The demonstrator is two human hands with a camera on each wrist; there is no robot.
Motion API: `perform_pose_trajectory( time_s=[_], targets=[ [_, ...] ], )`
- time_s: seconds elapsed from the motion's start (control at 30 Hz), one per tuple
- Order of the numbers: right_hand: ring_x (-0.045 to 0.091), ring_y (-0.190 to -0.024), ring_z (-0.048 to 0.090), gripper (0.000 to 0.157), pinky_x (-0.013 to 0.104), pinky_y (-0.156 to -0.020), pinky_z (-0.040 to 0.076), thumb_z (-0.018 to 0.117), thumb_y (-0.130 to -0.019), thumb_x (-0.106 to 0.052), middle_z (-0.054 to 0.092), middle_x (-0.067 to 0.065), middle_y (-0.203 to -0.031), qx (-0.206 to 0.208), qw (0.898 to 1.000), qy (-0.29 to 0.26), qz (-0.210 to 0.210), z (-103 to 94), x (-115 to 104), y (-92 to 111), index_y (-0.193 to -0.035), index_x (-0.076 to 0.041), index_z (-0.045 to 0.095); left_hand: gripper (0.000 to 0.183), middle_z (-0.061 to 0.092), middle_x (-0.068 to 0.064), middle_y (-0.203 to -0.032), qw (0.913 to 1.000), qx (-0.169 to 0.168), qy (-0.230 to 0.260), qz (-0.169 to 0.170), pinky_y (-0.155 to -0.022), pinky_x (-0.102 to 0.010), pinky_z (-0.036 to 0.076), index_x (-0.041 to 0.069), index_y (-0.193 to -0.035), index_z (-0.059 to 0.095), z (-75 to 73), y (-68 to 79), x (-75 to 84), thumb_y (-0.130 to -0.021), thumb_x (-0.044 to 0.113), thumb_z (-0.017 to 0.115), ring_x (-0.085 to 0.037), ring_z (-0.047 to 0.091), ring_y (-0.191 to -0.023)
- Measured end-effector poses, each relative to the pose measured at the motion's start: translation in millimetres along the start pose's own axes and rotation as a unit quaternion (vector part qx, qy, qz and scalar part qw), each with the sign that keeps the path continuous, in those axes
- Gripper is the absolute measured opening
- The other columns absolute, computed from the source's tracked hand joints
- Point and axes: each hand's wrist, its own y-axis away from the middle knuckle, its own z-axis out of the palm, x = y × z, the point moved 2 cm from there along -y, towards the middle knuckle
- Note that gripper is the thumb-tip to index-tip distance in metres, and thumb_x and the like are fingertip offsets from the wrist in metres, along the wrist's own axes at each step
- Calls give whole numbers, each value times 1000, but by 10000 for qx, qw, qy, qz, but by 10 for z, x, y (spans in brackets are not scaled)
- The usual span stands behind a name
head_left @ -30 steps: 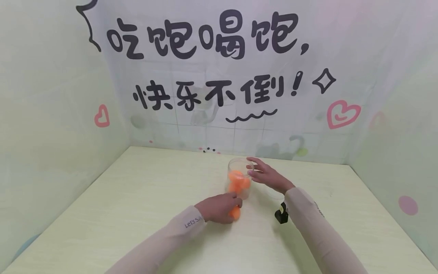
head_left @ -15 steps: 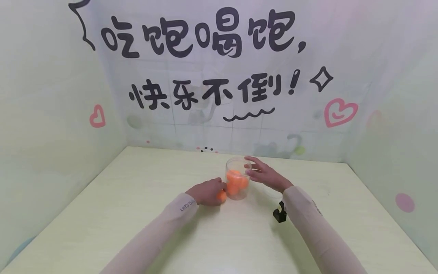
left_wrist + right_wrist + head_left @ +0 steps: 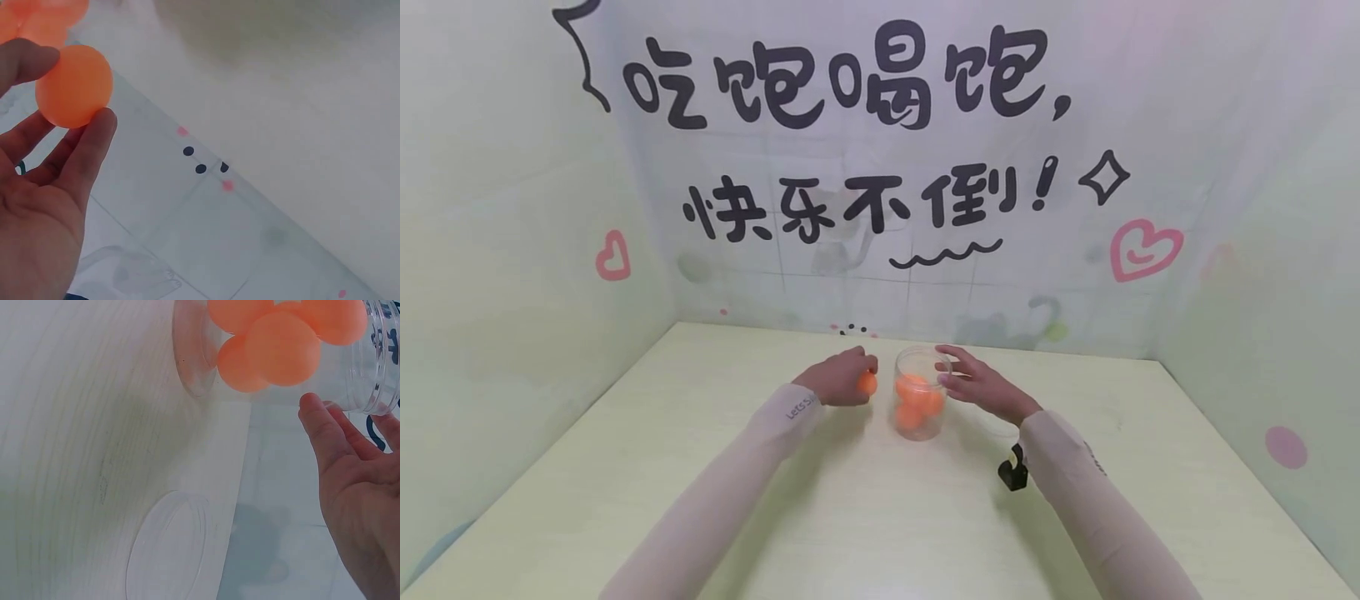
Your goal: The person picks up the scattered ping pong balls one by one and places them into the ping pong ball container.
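Observation:
My left hand (image 3: 842, 377) pinches an orange ping-pong ball (image 3: 75, 86) between thumb and fingertips, held in the air to the left of a clear jar (image 3: 919, 429). The jar stands upright and lidless, with several more orange balls (image 3: 282, 349) inside. Fairly straight fingers of my right hand (image 3: 988, 387) touch the jar's right side near its rim, the thumb in front. Flat on the table, right of the jar, lies a clear round lid (image 3: 167, 550); my right forearm partly covers it in the head view.
The pale wooden table (image 3: 880, 533) is enclosed by printed wall sheets (image 3: 850, 292) at the back and both sides. A black piece (image 3: 1013, 471) sits by the right cuff.
My left hand has carried the ping-pong ball from in front of the jar, round its left side, upward and toward the back. The right hand has stayed at the rim.

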Motion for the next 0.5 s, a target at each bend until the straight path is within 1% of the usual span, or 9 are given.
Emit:
perform_pose_trajectory(
  time_s=[0.1,0.2,0.3,0.37,0.43,0.5],
  targets=[
    [30,-125,37,62,40,-97,36,54,-88,-32,32,18,-140,40,10000,7,-1,-18,12,9,-140,-19,22,29,49,-2,-92,9999,113,-7,19,-61,-27,39,13,-103,57,-120,-80,7,-74,15,58,-15,48,-74],
    [29,-126,36,62,40,-97,35,54,-88,-32,33,17,-140,46,10000,-69,33,-18,21,8,-140,-20,22,29,49,-3,-94,9998,203,28,20,-64,-29,40,13,-104,56,-236,-135,32,-75,16,57,-16,48,-76],
    [29,-127,35,62,40,-97,35,54,-88,-32,32,17,-140,-22,9999,-120,4,-6,32,-9,-140,-20,22,29,50,-3,-93,9997,242,-40,-37,-72,-37,41,12,-103,56,-335,-155,59,-75,16,57,-17,48,-76],
    [28,-127,35,62,40,-97,35,54,-88,-32,33,16,-140,-34,9999,-109,-12,2,33,-19,-140,-20,23,29,50,-3,-92,9996,230,-124,-89,-74,-41,41,13,-103,56,-388,-162,77,-74,16,57,-17,48,-75],
    [28,-127,35,61,39,-97,36,54,-88,-32,33,16,-140,-7,10000,-74,-10,-3,37,-23,-140,-20,23,28,50,-3,-91,9995,238,-188,-57,-73,-39,41,12,-102,56,-433,-180,100,-74,15,57,-17,48,-74],
    [28,-126,36,61,39,-97,36,55,-88,-32,34,16,-139,46,10000,-49,33,-15,41,-20,-140,-20,24,28,49,-3,-91,9994,262,-223,1,-68,-34,41,12,-102,56,-476,-208,130,-74,15,57,-17,48,-74]
  ],
)
